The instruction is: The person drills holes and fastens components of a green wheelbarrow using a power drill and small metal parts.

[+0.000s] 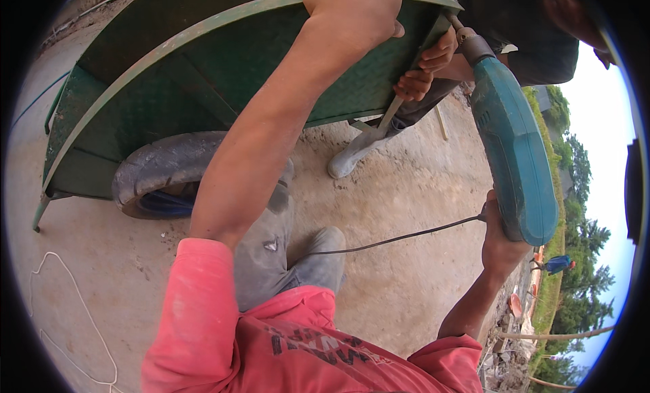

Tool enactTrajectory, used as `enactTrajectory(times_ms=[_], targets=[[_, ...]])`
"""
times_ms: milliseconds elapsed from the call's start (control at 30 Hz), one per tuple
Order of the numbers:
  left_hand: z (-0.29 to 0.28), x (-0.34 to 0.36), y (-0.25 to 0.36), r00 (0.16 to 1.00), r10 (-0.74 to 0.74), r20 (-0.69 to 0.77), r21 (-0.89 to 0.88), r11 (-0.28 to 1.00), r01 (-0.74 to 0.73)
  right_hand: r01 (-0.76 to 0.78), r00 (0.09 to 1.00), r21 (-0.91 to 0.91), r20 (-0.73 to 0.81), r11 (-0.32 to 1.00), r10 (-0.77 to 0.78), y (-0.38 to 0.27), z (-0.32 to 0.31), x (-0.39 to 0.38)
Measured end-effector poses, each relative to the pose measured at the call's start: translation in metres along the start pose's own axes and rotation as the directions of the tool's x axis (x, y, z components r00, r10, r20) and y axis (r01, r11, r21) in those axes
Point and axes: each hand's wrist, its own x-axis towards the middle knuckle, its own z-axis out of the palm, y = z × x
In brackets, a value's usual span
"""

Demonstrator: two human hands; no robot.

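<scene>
Dusty ground (406, 190) spreads out under everything, and off to the right green trees (579, 210) stand under a pale sky. Far away, near the trees, a small person in blue (558, 264) is bent over.

Close by, a worker in a red shirt (298, 339) and gray pants (261, 278) has both arms out. A big green metal tub (365, 74) with a curved rim fills the top of the view, tipped so I can see inside it. The worker's left hand (355, 13) is up on the tub's rim, but I cannot tell how its fingers sit, because I mostly see the back of it. The right hand (500, 240) is wrapped around the back end of a blue-green drill (518, 149). The drill points up to the tub's right corner. Its tip is right at that corner, but I cannot tell if it touches the metal.

Another person is on the far side, in dark clothes, with a gray boot (349, 159) on the ground. That helper's hands (413, 85) are curled around the tub's right edge, just beside the drill's front end.

A black cord (404, 238) runs from the drill toward the worker's knee. A fat black tire (166, 169) is near the tub, and a thin white cord (85, 310) lies in a loose loop on the left.
</scene>
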Motion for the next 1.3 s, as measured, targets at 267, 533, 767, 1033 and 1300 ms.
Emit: enactTrajectory(times_ms=[267, 533, 767, 1033, 1300], targets=[[0.001, -0.001, 0.003, 1.0, -0.024, 0.01, 0.009, 1.0, 0.023, -0.076, 0.996, 0.089, -0.048, 0.993, 0.081, -0.008, -0.001, 0.005], [-0.001, -0.001, 0.002, 1.0, -0.002, -0.002, 0.002, 1.0, 0.002, -0.079, 0.996, 0.336, 0.068, 0.938, 0.059, -0.013, 0.004, 0.007], [-0.002, 0.0, 0.002, 1.0, -0.018, 0.01, 0.009, 1.0, 0.018, -0.057, 0.998, 0.348, 0.006, 0.936, 0.058, -0.01, 0.016, 0.002], [0.001, -0.009, 0.003, 0.985, 0.056, -0.163, -0.159, 0.984, -0.083, -0.119, 0.993, 0.511, 0.07, 0.851, 0.096, -0.018, 0.019, 0.0], [0.008, 0.001, -0.004, 0.995, 0.054, -0.085, -0.173, 0.983, -0.068, -0.137, 0.99, 0.485, 0.041, 0.863, 0.135, -0.02, 0.023, -0.005]])
